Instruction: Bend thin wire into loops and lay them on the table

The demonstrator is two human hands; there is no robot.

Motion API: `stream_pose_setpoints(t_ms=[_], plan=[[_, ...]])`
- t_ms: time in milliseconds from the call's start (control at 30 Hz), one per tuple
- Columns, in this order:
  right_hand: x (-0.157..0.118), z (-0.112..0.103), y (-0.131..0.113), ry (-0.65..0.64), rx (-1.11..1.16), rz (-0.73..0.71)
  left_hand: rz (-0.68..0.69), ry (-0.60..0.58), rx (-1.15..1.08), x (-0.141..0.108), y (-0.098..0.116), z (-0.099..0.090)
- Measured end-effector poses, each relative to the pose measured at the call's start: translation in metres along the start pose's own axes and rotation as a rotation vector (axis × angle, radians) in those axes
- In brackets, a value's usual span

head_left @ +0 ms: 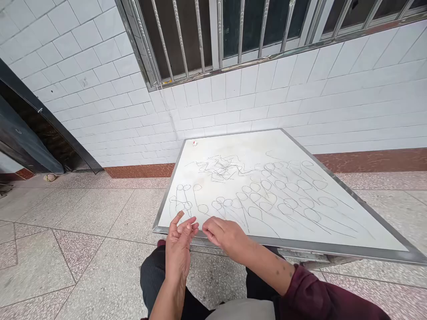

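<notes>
Two bare hands, ours, both empty: our left hand [178, 240] open with fingers spread, our right hand [223, 235] loosely curled at the near edge of a white steel-framed rectangular board [300, 246], bearing grey looped line drawings [220, 168]; beyond, a white-tiled wall [316, 98] under a barred window [240, 26].

No words can be read anywhere: the white board [253, 144] bears only drawn loops [267, 195] and a tangled scribble [220, 168] toward its far edge (no letters or numbers among them), and the red-flecked speck [195, 143] by its far left corner is too small to tell.
</notes>
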State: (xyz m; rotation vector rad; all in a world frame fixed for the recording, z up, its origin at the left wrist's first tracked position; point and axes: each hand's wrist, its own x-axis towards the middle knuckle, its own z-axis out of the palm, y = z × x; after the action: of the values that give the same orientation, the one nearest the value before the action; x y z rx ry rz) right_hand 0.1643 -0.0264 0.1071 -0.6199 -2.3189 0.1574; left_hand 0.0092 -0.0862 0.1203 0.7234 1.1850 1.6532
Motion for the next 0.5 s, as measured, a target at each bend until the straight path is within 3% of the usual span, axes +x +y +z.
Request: stream_pose_setpoints(t_ms=[267,500], plan=[[-0.021,0.002,-0.001,-0.103,0.029,-0.052,0.017,-0.004,-0.013,-0.015,-0.007,-0.004],[-0.024,-0.002,-0.003,-0.118,0.184,0.013,0.028,0.100,-0.046,-0.014,-0.012,-0.011]])
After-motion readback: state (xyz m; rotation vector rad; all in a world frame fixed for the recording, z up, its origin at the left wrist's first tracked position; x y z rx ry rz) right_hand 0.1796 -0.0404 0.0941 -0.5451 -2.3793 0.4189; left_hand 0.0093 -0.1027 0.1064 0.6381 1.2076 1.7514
